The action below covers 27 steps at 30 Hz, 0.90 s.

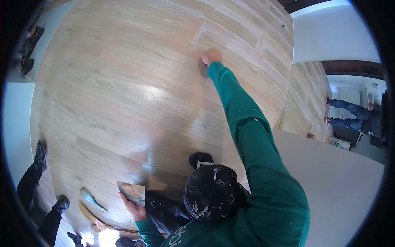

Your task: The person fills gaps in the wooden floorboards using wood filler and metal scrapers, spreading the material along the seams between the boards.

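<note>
My right arm, in a green sleeve, stretches far ahead. My right hand (212, 56) is closed and pressed down on the wood-look floor (123, 94). Beneath its fingers shows a grey-brown pad or cloth (202, 68); its exact kind is unclear. Pale, chalky streaks and a pinkish haze cover the planks around it. Close to my body, my left hand (135, 210) grips the edge of a flat rectangular plate (133, 194), which carries a smear of brownish filler. My knee, in paint-spotted black trousers, is bent between the two arms.
A paintbrush (94, 200) and a curved wooden-looking tool (91, 215) lie at the lower left. Another person's black shoes (61, 203) stand beyond them. Shoes (33, 43) rest on a ledge at the upper left. A mirror (312, 99) at the right reflects legs and a bucket.
</note>
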Motion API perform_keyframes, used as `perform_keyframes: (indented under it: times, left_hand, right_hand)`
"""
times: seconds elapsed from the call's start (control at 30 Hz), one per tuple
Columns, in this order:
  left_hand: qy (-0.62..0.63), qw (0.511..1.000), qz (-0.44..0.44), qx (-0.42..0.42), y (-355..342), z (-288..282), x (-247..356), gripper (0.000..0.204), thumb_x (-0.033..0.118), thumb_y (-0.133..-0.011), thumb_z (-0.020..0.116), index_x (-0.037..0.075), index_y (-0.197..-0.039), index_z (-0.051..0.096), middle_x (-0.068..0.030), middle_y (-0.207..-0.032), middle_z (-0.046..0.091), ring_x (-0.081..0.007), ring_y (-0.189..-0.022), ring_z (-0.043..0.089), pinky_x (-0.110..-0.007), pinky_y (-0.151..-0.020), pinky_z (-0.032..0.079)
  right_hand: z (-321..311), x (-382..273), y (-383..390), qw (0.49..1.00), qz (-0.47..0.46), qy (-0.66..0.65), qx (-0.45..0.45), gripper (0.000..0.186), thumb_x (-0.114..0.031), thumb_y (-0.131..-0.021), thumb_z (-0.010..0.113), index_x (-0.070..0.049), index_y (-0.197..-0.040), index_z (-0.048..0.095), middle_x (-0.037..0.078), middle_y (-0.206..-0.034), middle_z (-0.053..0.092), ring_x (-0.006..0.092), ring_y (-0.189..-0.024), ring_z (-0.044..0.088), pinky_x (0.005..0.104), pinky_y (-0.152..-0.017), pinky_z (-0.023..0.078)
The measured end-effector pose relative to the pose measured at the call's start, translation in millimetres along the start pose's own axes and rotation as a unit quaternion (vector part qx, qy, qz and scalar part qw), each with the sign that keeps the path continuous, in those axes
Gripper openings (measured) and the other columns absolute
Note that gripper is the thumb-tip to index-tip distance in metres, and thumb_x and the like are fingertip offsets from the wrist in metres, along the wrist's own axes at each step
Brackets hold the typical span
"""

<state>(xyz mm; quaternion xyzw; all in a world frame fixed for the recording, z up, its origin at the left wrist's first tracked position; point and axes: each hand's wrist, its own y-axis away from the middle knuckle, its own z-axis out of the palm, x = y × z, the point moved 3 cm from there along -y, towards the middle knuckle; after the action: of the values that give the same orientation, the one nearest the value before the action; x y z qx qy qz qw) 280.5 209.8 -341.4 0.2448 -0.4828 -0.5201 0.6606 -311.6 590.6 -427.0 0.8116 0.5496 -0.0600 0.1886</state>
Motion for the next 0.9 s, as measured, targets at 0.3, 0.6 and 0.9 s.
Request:
perform_keyframes:
  times: [0.3,0.6,0.9]
  left_hand:
    - [-0.043,0.999,0.022,0.001,9,19,-2,0.056,0.050,-0.099,0.044,0.011,-0.140,0.043,-0.0086,-0.134,0.054,-0.0269,-0.118,0.055,-0.044,-0.099,0.047]
    - [-0.118,0.985,0.008,-0.122,-7,123,-13,0.052,0.048,-0.098,0.045,0.013,-0.137,0.047,-0.0075,-0.133,0.054,-0.0275,-0.119,0.055,-0.047,-0.099,0.047]
    - [-0.130,0.930,-0.165,-0.301,39,312,-76,0.055,0.048,-0.100,0.042,0.003,-0.129,0.051,-0.0138,-0.125,0.058,-0.0243,-0.111,0.059,-0.039,-0.094,0.051]
  right_hand:
    - [6,-100,-10,0.993,-0.103,-0.052,0.002,0.026,-0.023,-0.080,0.058,0.000,-0.088,0.069,0.024,-0.095,0.068,0.0381,-0.092,0.066,0.0441,-0.078,0.054]
    - [-77,-62,221,0.744,-0.196,-0.586,-0.254,0.021,-0.010,-0.088,0.061,0.001,-0.105,0.067,0.008,-0.097,0.069,0.0177,-0.088,0.064,0.0363,-0.079,0.050]
    - [-192,-24,341,0.555,-0.749,-0.361,0.004,0.054,-0.003,-0.073,0.062,-0.003,-0.126,0.060,0.013,-0.119,0.055,0.0311,-0.112,0.053,0.0502,-0.104,0.043]
